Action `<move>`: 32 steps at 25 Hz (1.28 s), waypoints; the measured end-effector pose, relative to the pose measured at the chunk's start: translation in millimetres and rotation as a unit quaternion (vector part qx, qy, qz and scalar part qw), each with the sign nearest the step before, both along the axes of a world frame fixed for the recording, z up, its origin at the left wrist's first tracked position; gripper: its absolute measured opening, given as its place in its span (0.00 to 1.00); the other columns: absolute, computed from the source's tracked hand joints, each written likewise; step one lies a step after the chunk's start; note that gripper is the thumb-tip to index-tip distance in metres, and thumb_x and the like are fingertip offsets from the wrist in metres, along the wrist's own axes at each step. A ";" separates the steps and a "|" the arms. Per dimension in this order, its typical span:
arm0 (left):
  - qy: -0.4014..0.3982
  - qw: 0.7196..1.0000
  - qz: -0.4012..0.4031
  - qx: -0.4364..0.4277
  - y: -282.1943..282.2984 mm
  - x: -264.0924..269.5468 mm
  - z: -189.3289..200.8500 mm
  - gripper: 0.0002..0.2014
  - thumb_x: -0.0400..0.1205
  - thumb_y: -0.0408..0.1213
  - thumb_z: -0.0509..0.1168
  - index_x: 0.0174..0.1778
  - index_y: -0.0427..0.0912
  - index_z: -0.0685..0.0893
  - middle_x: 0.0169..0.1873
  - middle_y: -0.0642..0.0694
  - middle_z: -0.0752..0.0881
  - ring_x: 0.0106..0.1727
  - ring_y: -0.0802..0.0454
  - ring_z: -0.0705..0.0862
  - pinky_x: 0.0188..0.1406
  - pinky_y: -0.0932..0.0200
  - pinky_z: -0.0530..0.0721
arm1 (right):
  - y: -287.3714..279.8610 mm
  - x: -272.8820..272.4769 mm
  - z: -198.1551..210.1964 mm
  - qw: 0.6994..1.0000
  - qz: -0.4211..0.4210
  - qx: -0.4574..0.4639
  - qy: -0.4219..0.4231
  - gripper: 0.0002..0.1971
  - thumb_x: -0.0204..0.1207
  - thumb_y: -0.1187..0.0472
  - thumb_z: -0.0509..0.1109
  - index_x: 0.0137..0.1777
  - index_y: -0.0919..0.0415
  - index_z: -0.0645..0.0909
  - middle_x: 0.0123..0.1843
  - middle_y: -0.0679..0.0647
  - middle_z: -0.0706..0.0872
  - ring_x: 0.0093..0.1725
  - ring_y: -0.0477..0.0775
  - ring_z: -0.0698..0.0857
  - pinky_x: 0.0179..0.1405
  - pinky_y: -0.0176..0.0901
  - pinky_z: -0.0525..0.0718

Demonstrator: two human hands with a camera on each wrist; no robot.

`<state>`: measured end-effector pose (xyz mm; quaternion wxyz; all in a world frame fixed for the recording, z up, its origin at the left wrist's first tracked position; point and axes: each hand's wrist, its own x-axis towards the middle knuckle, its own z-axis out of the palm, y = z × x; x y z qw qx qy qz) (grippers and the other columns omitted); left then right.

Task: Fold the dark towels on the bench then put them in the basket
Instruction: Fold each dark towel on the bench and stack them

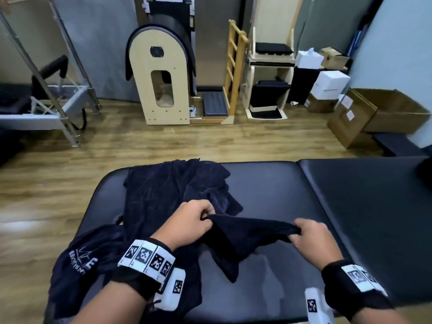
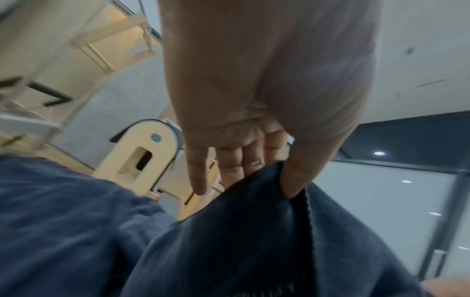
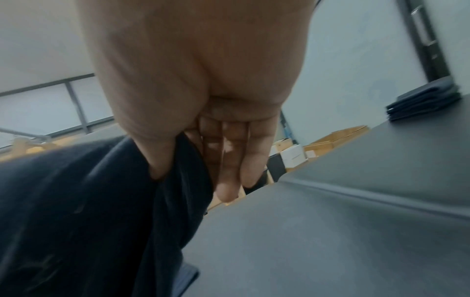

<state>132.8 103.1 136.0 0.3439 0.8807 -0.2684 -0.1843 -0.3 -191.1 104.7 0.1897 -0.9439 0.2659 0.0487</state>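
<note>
While the towel [image 1: 245, 239] sags limp just above the bench [image 1: 304, 202], the left hand [image 1: 187, 223] and right hand [image 1: 311, 235] each pinch its top edge; soft, light cloth like this is probably best held at the corners.

bench [image 1: 350, 195] bare rightward, towel heap [image 1: 168, 190] left

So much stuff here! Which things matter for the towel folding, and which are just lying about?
Part of the job:
dark towel stretched between both hands
left hand
right hand
heap of dark towels
black padded bench

Lying about:
arched wooden barrel
brown cardboard boxes
</note>
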 end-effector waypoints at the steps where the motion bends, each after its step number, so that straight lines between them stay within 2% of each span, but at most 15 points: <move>1: -0.006 1.000 -0.018 -0.021 -23.8 -6.1 4.6 0.05 0.78 0.35 0.67 0.39 0.51 0.83 0.36 0.51 0.87 0.36 0.59 0.83 0.40 0.61 0.81 | -16.9 -8.0 -1.7 1.000 -0.001 0.007 0.005 0.14 0.73 0.53 0.73 0.31 0.52 0.73 0.32 0.51 0.82 0.49 0.67 0.88 0.39 0.50 0.79; 2: -0.013 0.999 -0.035 -0.035 -49.9 -13.9 8.8 0.05 0.79 0.35 0.66 0.40 0.51 0.83 0.35 0.52 0.87 0.37 0.59 0.83 0.41 0.61 0.81 | -28.4 -16.1 0.6 1.000 0.008 0.015 0.002 0.08 0.74 0.51 0.74 0.36 0.49 0.80 0.38 0.50 0.86 0.52 0.63 0.89 0.43 0.49 0.82; 3: -0.025 0.997 -0.054 -0.041 -78.5 -21.8 10.2 0.05 0.79 0.37 0.66 0.40 0.51 0.84 0.35 0.53 0.87 0.38 0.59 0.83 0.41 0.62 0.82 | -41.2 -24.4 0.0 0.999 0.023 0.039 -0.022 0.04 0.75 0.50 0.75 0.47 0.46 0.85 0.47 0.48 0.89 0.55 0.58 0.89 0.50 0.48 0.84; 5: -0.055 0.994 -0.085 -0.027 -132.6 -36.8 10.3 0.03 0.81 0.40 0.66 0.43 0.50 0.85 0.36 0.55 0.88 0.42 0.57 0.84 0.46 0.60 0.80 | -52.1 -32.7 3.6 0.987 0.080 0.102 -0.092 0.20 0.73 0.47 0.77 0.65 0.45 0.83 0.62 0.42 0.86 0.56 0.49 0.88 0.59 0.44 0.84; 6: -0.072 0.992 -0.103 -0.015 -163.8 -47.9 11.0 0.04 0.81 0.42 0.66 0.44 0.49 0.86 0.38 0.55 0.89 0.45 0.55 0.85 0.49 0.59 0.81 | -57.8 -36.3 8.7 0.978 0.096 0.135 -0.129 0.23 0.71 0.45 0.77 0.67 0.43 0.81 0.62 0.39 0.84 0.53 0.45 0.87 0.57 0.42 0.84; 8: -0.096 0.987 -0.131 0.007 -220.8 -70.0 12.6 0.05 0.81 0.43 0.65 0.46 0.49 0.86 0.42 0.51 0.91 0.50 0.49 0.86 0.53 0.54 0.83 | -72.0 -42.1 15.8 0.968 0.121 0.151 -0.158 0.18 0.68 0.44 0.71 0.59 0.41 0.79 0.55 0.40 0.87 0.50 0.47 0.86 0.51 0.45 0.85; 9: -0.105 0.984 -0.143 0.024 -246.2 -80.2 13.3 0.05 0.81 0.43 0.65 0.46 0.49 0.85 0.43 0.50 0.91 0.51 0.47 0.87 0.53 0.52 0.84 | -84.2 -44.9 14.6 0.969 0.122 0.136 -0.165 0.14 0.67 0.47 0.68 0.53 0.44 0.77 0.51 0.44 0.88 0.50 0.52 0.87 0.49 0.50 0.84; 11: -0.136 0.977 -0.155 0.060 -286.9 -94.7 14.2 0.06 0.80 0.44 0.65 0.47 0.49 0.85 0.45 0.48 0.91 0.53 0.43 0.86 0.53 0.51 0.84 | -117.3 -50.6 11.2 0.978 0.104 0.090 -0.160 0.09 0.66 0.53 0.66 0.47 0.51 0.76 0.47 0.52 0.90 0.51 0.63 0.86 0.44 0.54 0.82; 14: -0.171 0.964 -0.154 0.137 -317.6 -100.7 14.8 0.08 0.80 0.46 0.68 0.49 0.47 0.85 0.47 0.44 0.89 0.54 0.39 0.85 0.49 0.50 0.84 | -174.8 -63.7 8.4 0.988 0.050 0.044 -0.138 0.10 0.68 0.55 0.68 0.48 0.53 0.82 0.45 0.56 0.92 0.51 0.68 0.87 0.45 0.54 0.83; 18: -0.193 0.942 -0.154 0.227 -339.8 -98.7 20.4 0.06 0.81 0.40 0.66 0.48 0.42 0.85 0.48 0.41 0.83 0.53 0.35 0.84 0.44 0.49 0.79 | -242.1 -67.8 16.4 0.981 0.011 0.031 -0.191 0.11 0.69 0.60 0.71 0.50 0.50 0.88 0.44 0.53 0.93 0.48 0.66 0.90 0.45 0.53 0.87; 21: -0.175 0.953 -0.127 0.211 -345.2 -75.4 36.8 0.04 0.82 0.43 0.67 0.44 0.47 0.81 0.46 0.46 0.80 0.53 0.40 0.83 0.48 0.46 0.83 | -287.3 -53.8 27.2 0.975 -0.003 -0.003 -0.224 0.12 0.71 0.63 0.70 0.51 0.52 0.90 0.47 0.55 0.94 0.50 0.65 0.90 0.49 0.52 0.86; 24: -0.177 0.960 -0.123 0.177 -366.3 -40.1 68.0 0.11 0.80 0.43 0.70 0.39 0.54 0.73 0.37 0.52 0.80 0.47 0.43 0.83 0.41 0.50 0.81 | -338.9 -41.3 45.5 0.966 -0.035 -0.045 -0.251 0.13 0.74 0.62 0.68 0.53 0.52 0.91 0.50 0.55 0.94 0.52 0.64 0.90 0.52 0.54 0.88; 26: -0.194 0.962 -0.143 0.129 -392.4 -20.6 96.2 0.11 0.78 0.46 0.74 0.39 0.54 0.77 0.33 0.55 0.79 0.42 0.48 0.81 0.37 0.54 0.78 | -376.8 -36.6 69.5 0.953 -0.064 -0.071 -0.288 0.12 0.76 0.61 0.68 0.53 0.53 0.91 0.49 0.56 0.94 0.51 0.65 0.90 0.52 0.55 0.88; 29: -0.241 0.956 -0.161 0.047 -433.5 4.4 135.0 0.09 0.76 0.49 0.76 0.40 0.50 0.85 0.32 0.54 0.85 0.40 0.50 0.83 0.39 0.52 0.84 | -433.6 -31.8 118.0 0.915 -0.099 -0.145 -0.364 0.12 0.78 0.57 0.66 0.54 0.55 0.90 0.47 0.61 0.93 0.50 0.69 0.89 0.52 0.59 0.88; 32: -0.279 0.947 -0.158 0.031 -460.9 25.1 159.5 0.09 0.80 0.47 0.72 0.44 0.46 0.89 0.34 0.49 0.89 0.40 0.47 0.86 0.41 0.50 0.86 | -468.8 -28.7 147.9 0.904 -0.090 -0.200 -0.366 0.09 0.80 0.63 0.69 0.55 0.57 0.90 0.46 0.62 0.92 0.51 0.71 0.84 0.53 0.59 0.85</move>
